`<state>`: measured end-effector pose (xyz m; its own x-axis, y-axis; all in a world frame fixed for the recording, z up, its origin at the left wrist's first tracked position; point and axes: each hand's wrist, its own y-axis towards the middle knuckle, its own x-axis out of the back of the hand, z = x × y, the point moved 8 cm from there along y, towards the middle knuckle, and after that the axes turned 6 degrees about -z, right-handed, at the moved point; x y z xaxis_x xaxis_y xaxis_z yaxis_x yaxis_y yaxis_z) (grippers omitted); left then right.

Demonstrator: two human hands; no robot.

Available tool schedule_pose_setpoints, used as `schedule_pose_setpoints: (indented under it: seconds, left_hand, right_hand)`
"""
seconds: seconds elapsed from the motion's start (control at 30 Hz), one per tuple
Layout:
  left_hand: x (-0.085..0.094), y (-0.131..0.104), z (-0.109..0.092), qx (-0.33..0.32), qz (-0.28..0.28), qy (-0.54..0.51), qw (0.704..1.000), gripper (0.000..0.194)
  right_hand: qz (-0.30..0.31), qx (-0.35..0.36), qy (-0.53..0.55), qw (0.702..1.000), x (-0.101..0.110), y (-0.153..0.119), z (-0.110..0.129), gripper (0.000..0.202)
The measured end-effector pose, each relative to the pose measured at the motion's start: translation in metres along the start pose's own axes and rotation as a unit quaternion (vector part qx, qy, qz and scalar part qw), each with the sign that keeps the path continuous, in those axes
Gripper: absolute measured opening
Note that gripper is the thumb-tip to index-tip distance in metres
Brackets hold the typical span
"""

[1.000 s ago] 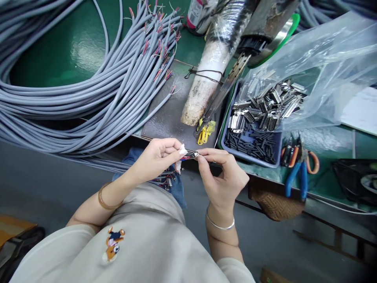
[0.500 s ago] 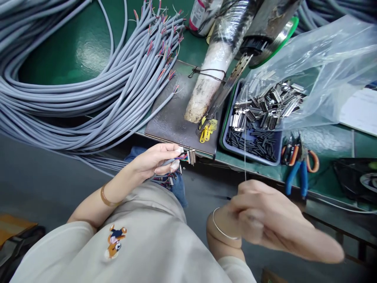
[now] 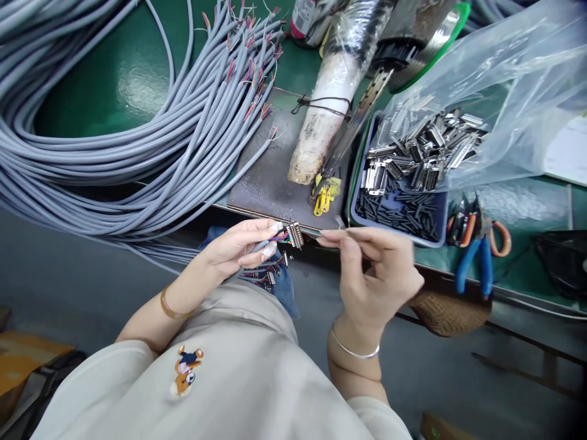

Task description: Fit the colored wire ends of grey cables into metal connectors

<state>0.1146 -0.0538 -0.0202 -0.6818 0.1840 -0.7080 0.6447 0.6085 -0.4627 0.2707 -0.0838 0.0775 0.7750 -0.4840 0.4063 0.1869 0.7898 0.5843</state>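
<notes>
My left hand (image 3: 238,247) is closed around the end of a grey cable (image 3: 260,247). Coloured wires fan from it into a metal pin connector (image 3: 295,235), just past my fingertips. To the right, at about the same height, my right hand (image 3: 378,266) pinches a thin silvery solder wire (image 3: 339,222), partly blurred. Its fingertips point toward the connector and stay apart from it. Below my left hand, several wired connectors (image 3: 268,278) hang by my leg at the bench edge.
Grey cables (image 3: 137,150) with stripped ends cover the left bench. Behind are a plastic-wrapped tube (image 3: 316,134), yellow clips (image 3: 324,198) and a green-rimmed wire spool (image 3: 433,55). At right are a blue bin (image 3: 441,214) of connectors and black sleeves, and blue-handled pliers (image 3: 477,263).
My right hand has swung up and left from the lower right, bringing the wire close to the connector. My left hand keeps its hold on the cable, nearly still.
</notes>
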Motion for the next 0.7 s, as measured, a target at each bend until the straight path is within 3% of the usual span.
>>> schedule_pose_setpoints:
  seconds: [0.1, 0.27, 0.4, 0.53, 0.7]
  left_hand:
    - [0.000, -0.001, -0.001, -0.001, 0.001, -0.003, 1.000, 0.033]
    - [0.000, -0.001, -0.001, -0.002, 0.002, -0.007, 1.000, 0.031]
    - [0.002, 0.000, 0.001, -0.001, 0.002, -0.014, 1.000, 0.030]
    - [0.003, 0.001, 0.003, 0.002, 0.002, -0.020, 1.000, 0.031]
    - [0.004, 0.002, 0.004, 0.001, -0.007, -0.017, 1.000, 0.034]
  right_hand:
    - [0.055, -0.023, 0.005, 0.998, -0.010, -0.001, -0.001, 0.008]
    - [0.117, -0.028, 0.017, 0.993, -0.025, -0.004, 0.000, 0.004]
    - [0.077, -0.021, 0.013, 0.997, -0.020, -0.004, -0.002, 0.005]
    - [0.004, -0.026, 0.032, 0.999, -0.001, -0.005, -0.006, 0.008]
    - [-0.011, -0.057, 0.013, 0.998, 0.025, -0.005, -0.015, 0.019]
